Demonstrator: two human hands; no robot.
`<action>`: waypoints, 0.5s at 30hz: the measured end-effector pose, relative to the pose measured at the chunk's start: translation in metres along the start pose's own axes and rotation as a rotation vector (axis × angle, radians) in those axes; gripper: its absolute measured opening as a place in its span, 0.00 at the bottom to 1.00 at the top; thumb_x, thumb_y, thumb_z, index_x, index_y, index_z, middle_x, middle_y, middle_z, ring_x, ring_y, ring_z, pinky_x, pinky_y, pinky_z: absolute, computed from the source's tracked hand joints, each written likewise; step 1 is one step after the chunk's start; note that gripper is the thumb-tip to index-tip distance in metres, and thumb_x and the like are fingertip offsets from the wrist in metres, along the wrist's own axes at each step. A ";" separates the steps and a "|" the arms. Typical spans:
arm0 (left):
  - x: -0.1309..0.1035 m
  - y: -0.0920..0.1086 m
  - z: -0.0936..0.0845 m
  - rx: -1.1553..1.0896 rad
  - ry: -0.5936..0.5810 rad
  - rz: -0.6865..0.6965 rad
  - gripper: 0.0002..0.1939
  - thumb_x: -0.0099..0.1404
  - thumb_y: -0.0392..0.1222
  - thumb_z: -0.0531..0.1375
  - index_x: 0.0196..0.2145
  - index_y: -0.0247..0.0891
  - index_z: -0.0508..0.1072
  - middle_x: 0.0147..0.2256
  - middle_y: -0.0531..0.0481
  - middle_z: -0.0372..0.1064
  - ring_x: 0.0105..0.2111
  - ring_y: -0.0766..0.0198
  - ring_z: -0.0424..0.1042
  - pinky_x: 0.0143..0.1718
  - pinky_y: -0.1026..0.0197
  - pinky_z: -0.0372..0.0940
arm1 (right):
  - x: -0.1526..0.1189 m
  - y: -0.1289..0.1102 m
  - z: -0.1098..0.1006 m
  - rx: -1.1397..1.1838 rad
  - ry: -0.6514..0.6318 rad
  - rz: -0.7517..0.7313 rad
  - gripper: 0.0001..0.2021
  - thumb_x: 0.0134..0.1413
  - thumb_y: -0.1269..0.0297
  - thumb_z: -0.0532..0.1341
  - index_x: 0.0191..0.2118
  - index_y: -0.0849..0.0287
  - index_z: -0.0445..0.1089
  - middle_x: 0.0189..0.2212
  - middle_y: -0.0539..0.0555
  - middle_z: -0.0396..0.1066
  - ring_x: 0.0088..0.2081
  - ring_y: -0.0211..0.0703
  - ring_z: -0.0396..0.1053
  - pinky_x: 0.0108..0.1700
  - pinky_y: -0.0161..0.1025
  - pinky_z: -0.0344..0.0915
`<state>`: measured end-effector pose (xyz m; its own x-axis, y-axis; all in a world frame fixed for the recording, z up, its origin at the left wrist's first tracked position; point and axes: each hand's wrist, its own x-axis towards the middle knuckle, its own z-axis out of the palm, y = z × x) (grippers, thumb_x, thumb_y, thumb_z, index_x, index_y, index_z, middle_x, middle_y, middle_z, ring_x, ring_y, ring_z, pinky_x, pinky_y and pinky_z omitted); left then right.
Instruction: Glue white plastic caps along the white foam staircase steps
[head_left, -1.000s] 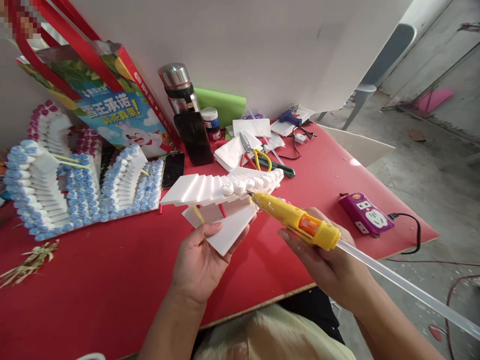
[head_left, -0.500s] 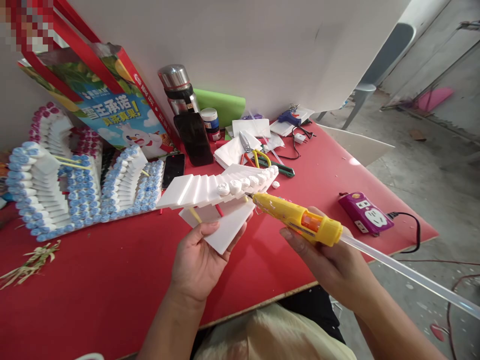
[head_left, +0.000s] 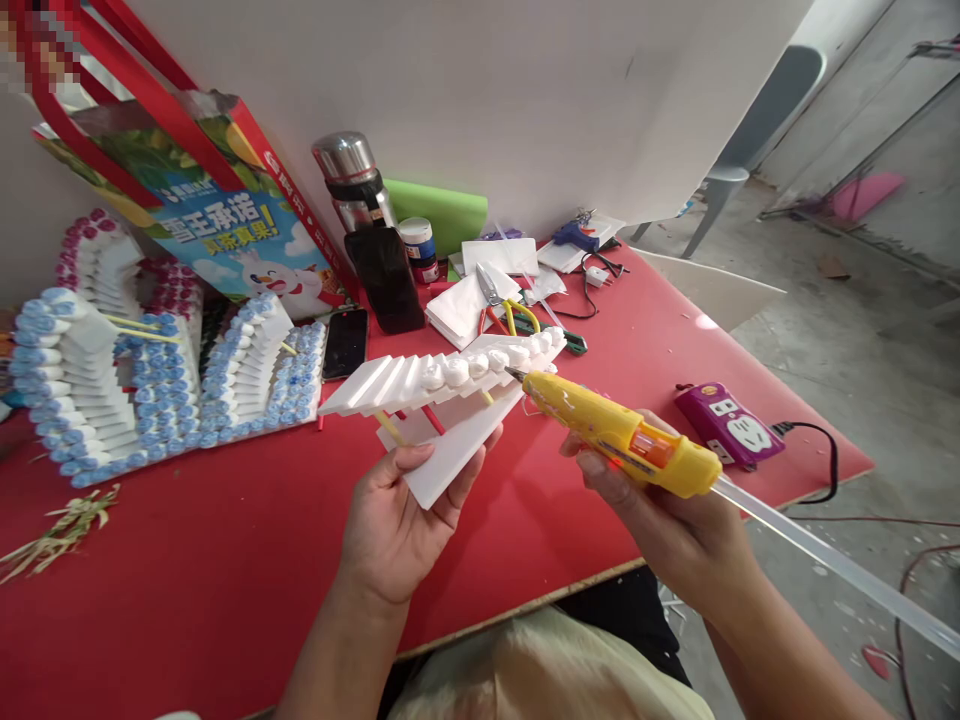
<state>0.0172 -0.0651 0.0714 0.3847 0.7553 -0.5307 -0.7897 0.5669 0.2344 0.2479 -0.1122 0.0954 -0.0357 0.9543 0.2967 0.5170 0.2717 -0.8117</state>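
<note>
My left hand (head_left: 409,520) is closed on the base of a white foam staircase model (head_left: 382,385), lifted above the red table. Thin yellow and red sticks prop the steps over the base, and a row of white rosettes (head_left: 457,372) lines their near edge. In my right hand (head_left: 660,510) is a yellow hot glue gun (head_left: 600,415), my fingers wrapped round its handle. A long clear glue stick (head_left: 832,565) sticks out of its rear. The dark nozzle points at the rosettes' lower edge; whether it touches them I cannot tell.
Blue-and-white stair models (head_left: 82,390) stand at left before a shopping bag (head_left: 225,220). Behind are a steel flask (head_left: 346,165), a phone (head_left: 384,280), scissors (head_left: 489,285) and pliers (head_left: 523,318). A purple power strip (head_left: 729,425) lies at right, its black cable hanging over the edge.
The staircase model has tilted a little and shifted slightly right. The glue gun has moved slightly right, its nozzle now a bit higher along the rosettes.
</note>
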 end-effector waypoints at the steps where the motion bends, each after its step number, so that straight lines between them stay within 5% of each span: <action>1: 0.000 0.000 0.000 -0.005 -0.007 -0.008 0.38 0.67 0.29 0.51 0.72 0.29 0.45 0.59 0.28 0.69 0.59 0.43 0.68 0.49 0.57 0.77 | 0.000 0.000 0.000 -0.005 0.004 -0.009 0.02 0.64 0.69 0.60 0.41 0.57 0.71 0.37 0.57 0.73 0.37 0.47 0.74 0.31 0.40 0.72; 15: 0.000 0.000 -0.002 0.007 -0.041 -0.020 0.38 0.68 0.29 0.50 0.73 0.31 0.43 0.60 0.30 0.68 0.60 0.46 0.67 0.51 0.59 0.75 | -0.002 0.003 0.002 0.009 0.025 -0.007 0.06 0.66 0.65 0.60 0.37 0.59 0.71 0.34 0.56 0.73 0.34 0.44 0.73 0.32 0.39 0.73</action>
<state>0.0162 -0.0653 0.0698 0.4201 0.7563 -0.5015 -0.7780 0.5847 0.2300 0.2481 -0.1129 0.0910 -0.0176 0.9491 0.3145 0.5090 0.2792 -0.8142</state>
